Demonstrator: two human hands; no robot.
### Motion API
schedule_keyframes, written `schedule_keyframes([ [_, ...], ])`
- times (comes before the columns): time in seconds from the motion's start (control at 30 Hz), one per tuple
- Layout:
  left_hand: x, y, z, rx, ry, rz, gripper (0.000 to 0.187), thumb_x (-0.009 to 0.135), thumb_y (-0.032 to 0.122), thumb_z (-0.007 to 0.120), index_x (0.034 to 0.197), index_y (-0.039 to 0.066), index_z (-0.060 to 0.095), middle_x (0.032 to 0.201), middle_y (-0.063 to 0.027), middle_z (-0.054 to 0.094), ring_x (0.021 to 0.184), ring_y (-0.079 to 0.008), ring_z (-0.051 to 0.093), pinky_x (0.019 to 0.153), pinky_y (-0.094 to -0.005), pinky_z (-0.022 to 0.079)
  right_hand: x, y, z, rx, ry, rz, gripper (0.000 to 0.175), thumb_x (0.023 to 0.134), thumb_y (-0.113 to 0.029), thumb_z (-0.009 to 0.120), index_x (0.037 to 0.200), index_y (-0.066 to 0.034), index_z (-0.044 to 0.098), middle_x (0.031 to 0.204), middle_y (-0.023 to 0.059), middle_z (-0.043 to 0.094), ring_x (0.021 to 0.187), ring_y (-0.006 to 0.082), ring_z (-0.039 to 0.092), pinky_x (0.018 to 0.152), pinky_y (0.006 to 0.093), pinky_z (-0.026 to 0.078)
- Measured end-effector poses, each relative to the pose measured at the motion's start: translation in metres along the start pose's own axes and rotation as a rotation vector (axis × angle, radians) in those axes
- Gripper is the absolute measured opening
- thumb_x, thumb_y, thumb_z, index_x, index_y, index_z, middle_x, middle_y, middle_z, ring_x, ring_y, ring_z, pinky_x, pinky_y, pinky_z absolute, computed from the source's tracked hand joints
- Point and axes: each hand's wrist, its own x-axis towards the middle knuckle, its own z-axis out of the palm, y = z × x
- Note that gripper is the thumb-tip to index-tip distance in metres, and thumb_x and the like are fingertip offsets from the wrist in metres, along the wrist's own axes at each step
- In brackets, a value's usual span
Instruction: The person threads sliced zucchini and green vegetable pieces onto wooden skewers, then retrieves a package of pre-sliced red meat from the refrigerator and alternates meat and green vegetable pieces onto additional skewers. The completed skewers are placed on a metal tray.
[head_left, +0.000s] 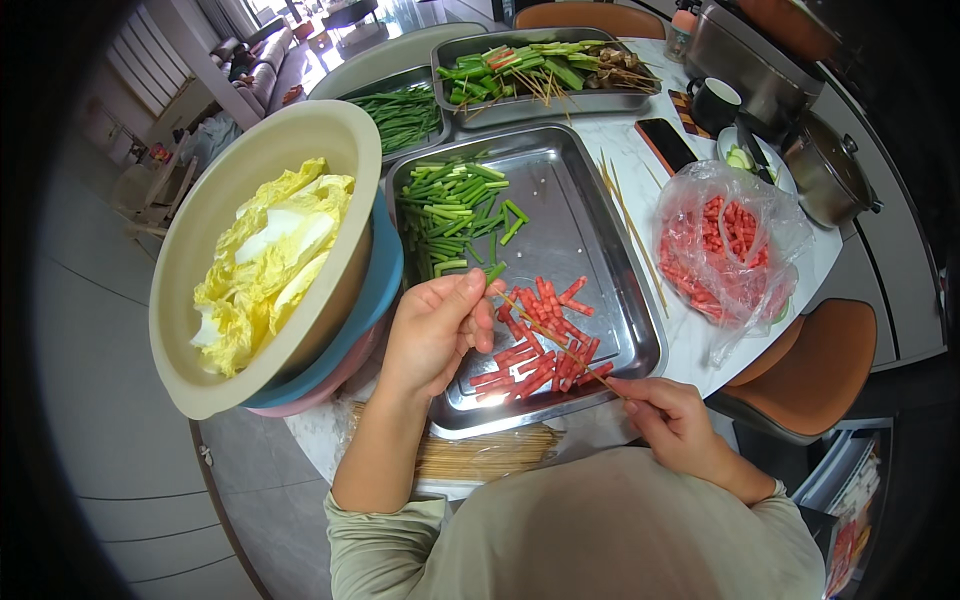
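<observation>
My right hand (671, 420) pinches the lower end of a bamboo skewer (555, 339), which slants up and left over the metal tray (592, 225). At its other end my left hand (446, 322) grips a short piece of green stalk (495, 271) between thumb and fingers, right by the skewer's tip. Whether the tip has pierced the stalk, I cannot tell. Cut green stalks (457, 206) are heaped at the tray's upper left. Below the skewer, short red meat sticks (536, 367) lie scattered near the tray's front edge.
Left stands a cream basin (180, 300) of cabbage leaves (281, 240) on stacked basins. Behind are trays of green stalks (405, 116) and skewered vegetables (547, 67). On the right are loose skewers (634, 225), a phone (666, 146) and a bag of red sticks (727, 247). Bundled skewers (480, 454) lie in front.
</observation>
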Motion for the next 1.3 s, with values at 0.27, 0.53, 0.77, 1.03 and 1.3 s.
schedule_keyframes([
  [0.27, -0.008, 0.004, 0.008, 0.269, 0.068, 0.146, 0.025, 0.087, 0.019, 0.052, 0.085, -0.005, 0.058, 0.057, -0.0022, 0.054, 0.044, -0.0072, 0.045, 0.046, -0.0185, 0.038, -0.003, -0.001, -0.001, 0.049, -0.031, 0.043, 0.029, 0.082, 0.004, 0.047, 0.109, 0.0001, 0.056, 0.067, 0.0066, 0.054, 0.055, 0.0109, 0.047, 0.052, 0.0229, 0.039],
  [0.53, -0.01, 0.007, 0.008, 0.21, 0.064, 0.241, 0.02, 0.087, 0.012, 0.052, 0.093, -0.006, 0.059, 0.067, -0.0053, 0.058, 0.049, -0.0082, 0.049, 0.049, -0.0194, 0.041, -0.004, 0.0, 0.001, 0.218, -0.076, 0.105, 0.031, 0.082, 0.004, 0.048, 0.113, -0.0004, 0.053, 0.066, 0.0002, 0.051, 0.053, 0.0046, 0.043, 0.05, 0.019, 0.036],
  [0.77, -0.013, 0.011, 0.01, 0.104, 0.098, 0.239, 0.014, 0.083, 0.007, 0.056, 0.091, -0.005, 0.059, 0.07, -0.0083, 0.06, 0.054, -0.0097, 0.053, 0.053, -0.0218, 0.045, -0.003, 0.001, 0.011, 0.313, 0.047, 0.096, 0.01, 0.081, 0.003, 0.053, 0.091, 0.0014, 0.051, 0.062, -0.0008, 0.052, 0.052, 0.0021, 0.044, 0.048, 0.0169, 0.036],
  [1.03, -0.019, 0.013, 0.013, 0.037, 0.021, 0.275, 0.01, 0.082, 0.004, 0.057, 0.085, -0.004, 0.06, 0.064, -0.0062, 0.057, 0.051, -0.0091, 0.05, 0.049, -0.0218, 0.042, -0.001, 0.006, 0.012, 0.257, -0.052, 0.138, 0.006, 0.086, -0.002, 0.046, 0.089, 0.0003, 0.052, 0.063, 0.0023, 0.054, 0.055, 0.0048, 0.049, 0.049, 0.0188, 0.038],
  [1.3, -0.021, 0.014, 0.012, 0.091, 0.086, 0.266, 0.01, 0.082, 0.004, 0.057, 0.085, -0.004, 0.059, 0.062, -0.005, 0.056, 0.051, -0.0087, 0.049, 0.048, -0.0206, 0.04, 0.008, -0.004, 0.016, 0.528, -0.022, 0.155, 0.006, 0.087, -0.001, 0.045, 0.092, -0.001, 0.047, 0.062, 0.0015, 0.052, 0.05, 0.0049, 0.045, 0.046, 0.0183, 0.035],
])
